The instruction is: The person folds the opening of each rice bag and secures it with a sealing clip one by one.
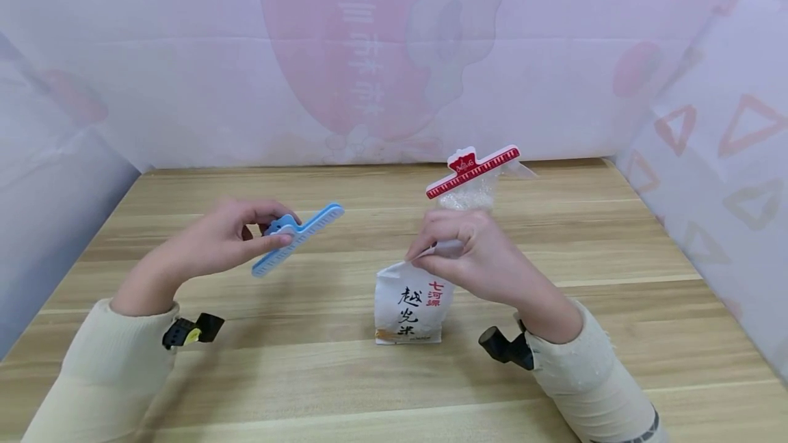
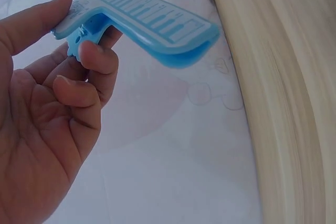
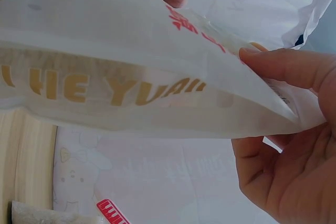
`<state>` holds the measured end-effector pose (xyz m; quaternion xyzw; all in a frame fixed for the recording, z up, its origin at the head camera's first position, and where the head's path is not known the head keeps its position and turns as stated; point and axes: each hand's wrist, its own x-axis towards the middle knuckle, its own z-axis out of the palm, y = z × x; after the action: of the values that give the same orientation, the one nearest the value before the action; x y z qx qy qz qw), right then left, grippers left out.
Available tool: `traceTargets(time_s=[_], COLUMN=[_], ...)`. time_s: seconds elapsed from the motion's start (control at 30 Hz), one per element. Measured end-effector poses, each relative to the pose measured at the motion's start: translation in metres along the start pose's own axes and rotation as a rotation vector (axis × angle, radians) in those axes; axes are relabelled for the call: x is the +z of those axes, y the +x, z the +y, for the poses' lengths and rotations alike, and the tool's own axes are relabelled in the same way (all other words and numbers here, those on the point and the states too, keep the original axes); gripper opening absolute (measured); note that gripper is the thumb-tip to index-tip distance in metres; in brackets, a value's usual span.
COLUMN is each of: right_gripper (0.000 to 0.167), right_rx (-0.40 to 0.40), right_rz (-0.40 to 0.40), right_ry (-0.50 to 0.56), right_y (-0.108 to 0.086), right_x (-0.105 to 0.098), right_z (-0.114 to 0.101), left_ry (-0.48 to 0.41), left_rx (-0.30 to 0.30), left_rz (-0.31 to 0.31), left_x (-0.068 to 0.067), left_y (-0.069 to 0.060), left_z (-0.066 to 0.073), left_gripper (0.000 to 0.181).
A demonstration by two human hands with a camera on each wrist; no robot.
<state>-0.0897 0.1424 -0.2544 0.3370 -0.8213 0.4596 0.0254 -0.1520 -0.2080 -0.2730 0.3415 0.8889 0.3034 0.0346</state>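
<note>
Between thumb and fingers my left hand [image 1: 224, 238] pinches the handle of a blue bag clip [image 1: 298, 238], held above the table left of the rice bag. In the left wrist view the blue clip [image 2: 142, 17] has piano-key markings, and its long jaws hold nothing. My right hand [image 1: 474, 258] pinches the top of a small white rice bag [image 1: 400, 303] printed with black and red characters. The bag stands upright on the table. Seen from the right wrist, the white bag [image 3: 131, 40] is gripped at its edge by the right thumb [image 3: 283, 66] and fingers.
Behind the right hand stands a clear bag of white grains [image 1: 468, 197], closed by a red and white clip [image 1: 474, 171]. The wooden table [image 1: 295, 374] ends at printed white cloth walls [image 1: 203, 87] at the back and sides.
</note>
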Motion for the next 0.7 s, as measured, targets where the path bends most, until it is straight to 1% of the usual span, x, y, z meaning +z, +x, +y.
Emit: traceTargets(time_s=[0.07,0.3,0.37,0.6,0.7], right_gripper=[0.017,0.017,0.017,0.017,0.017], right_rx=[-0.002,-0.009,-0.007,-0.005,-0.003], right_rz=[0.001,0.001,0.001,0.004,0.004], right_ry=[0.001,-0.002,-0.002,-0.005,-0.007], right_y=[0.0,0.0,0.0,0.0,-0.001], right_x=[0.0,0.0,0.0,0.0,0.0], right_z=[0.0,0.0,-0.001,-0.001,-0.001], left_ry=[0.004,-0.016,-0.02,-0.017,-0.013], left_rx=[0.031,0.103,0.132,0.157,0.183], left_rz=[0.001,0.008,0.007,-0.014,-0.009], left_x=[0.001,0.004,0.005,0.009,0.012], left_y=[0.0,-0.002,-0.002,-0.001,-0.001], left_z=[0.004,0.016,0.019,0.032,0.038], left_gripper=[0.013,0.014,0.014,0.012,0.012])
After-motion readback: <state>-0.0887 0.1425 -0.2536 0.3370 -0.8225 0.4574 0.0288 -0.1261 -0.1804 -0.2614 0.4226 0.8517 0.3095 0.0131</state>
